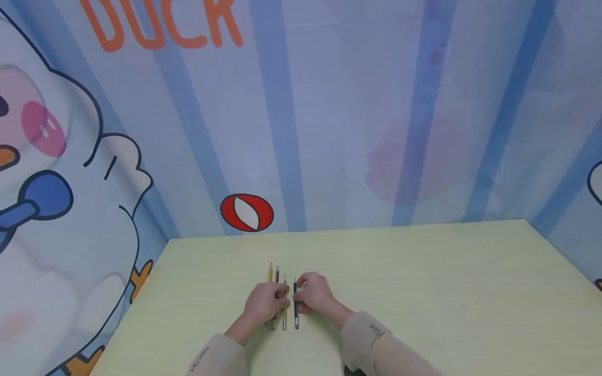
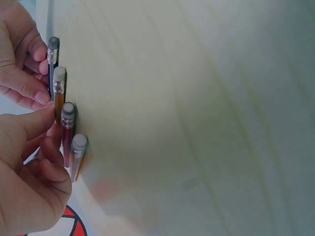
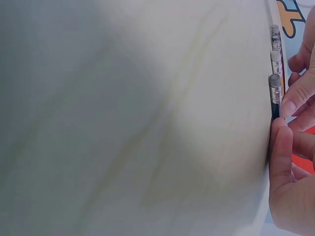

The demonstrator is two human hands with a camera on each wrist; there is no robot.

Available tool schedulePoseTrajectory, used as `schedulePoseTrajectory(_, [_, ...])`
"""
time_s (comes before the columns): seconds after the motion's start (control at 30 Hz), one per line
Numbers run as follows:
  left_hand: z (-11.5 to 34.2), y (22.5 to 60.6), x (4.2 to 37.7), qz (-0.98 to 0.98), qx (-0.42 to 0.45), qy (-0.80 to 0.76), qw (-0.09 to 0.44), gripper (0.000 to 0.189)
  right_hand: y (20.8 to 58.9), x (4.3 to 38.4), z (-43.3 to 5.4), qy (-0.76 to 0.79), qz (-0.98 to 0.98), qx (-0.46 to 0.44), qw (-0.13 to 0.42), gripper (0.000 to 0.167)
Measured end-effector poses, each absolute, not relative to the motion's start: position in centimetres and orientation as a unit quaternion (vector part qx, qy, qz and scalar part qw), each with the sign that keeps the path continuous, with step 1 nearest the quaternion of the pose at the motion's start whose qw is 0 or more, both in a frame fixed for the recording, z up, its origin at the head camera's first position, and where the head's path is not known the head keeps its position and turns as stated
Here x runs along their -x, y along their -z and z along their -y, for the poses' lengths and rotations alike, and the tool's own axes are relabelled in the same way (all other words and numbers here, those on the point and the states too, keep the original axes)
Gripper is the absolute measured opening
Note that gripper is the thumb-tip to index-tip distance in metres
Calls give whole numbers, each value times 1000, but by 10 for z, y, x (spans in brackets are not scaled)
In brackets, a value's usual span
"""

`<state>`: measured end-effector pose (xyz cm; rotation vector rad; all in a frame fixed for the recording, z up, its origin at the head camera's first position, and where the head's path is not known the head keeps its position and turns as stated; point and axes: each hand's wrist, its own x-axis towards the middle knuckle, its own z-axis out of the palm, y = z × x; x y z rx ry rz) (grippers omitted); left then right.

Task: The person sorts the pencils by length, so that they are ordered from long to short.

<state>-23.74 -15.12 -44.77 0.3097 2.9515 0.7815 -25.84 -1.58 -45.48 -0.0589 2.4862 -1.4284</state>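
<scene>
Four pencils would be too exact a tally, so several pencils lie side by side on the table, erasers toward me. My left hand point(image 1: 264, 302) pinches a yellow pencil point(image 1: 284, 319) between thumb and fingers. Left of it, partly under that hand, are a dark red pencil point(image 2: 67, 142) and another yellow pencil point(image 1: 270, 272). Across a small gap on the right, a black pencil point(image 1: 296, 317) is pinched by my right hand point(image 1: 317, 293). The black pencil's eraser end point(image 3: 275, 88) shows in the right wrist view, where fingers cover its middle.
The pale wooden table point(image 1: 423, 292) extends far to the right of the hands. Behind it hangs a blue striped backdrop point(image 1: 338, 130) with cartoon figures. A small dark object point(image 1: 354, 371) shows at the bottom edge by the right sleeve.
</scene>
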Motion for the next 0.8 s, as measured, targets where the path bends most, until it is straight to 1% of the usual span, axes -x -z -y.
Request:
schedulePoseTrajectory(0.17, [151,449,238,-962,-104,-251,32,31,455,259,16,497,-857,20,136,25])
schedulePoseTrajectory(0.6, [150,449,239,-961,-91,-258,41,32,455,259,16,508,-850,22,137,26])
schedulePoseTrajectory(0.8, [151,449,239,-965,-94,-244,35,31,456,258,15,508,-849,28,139,25])
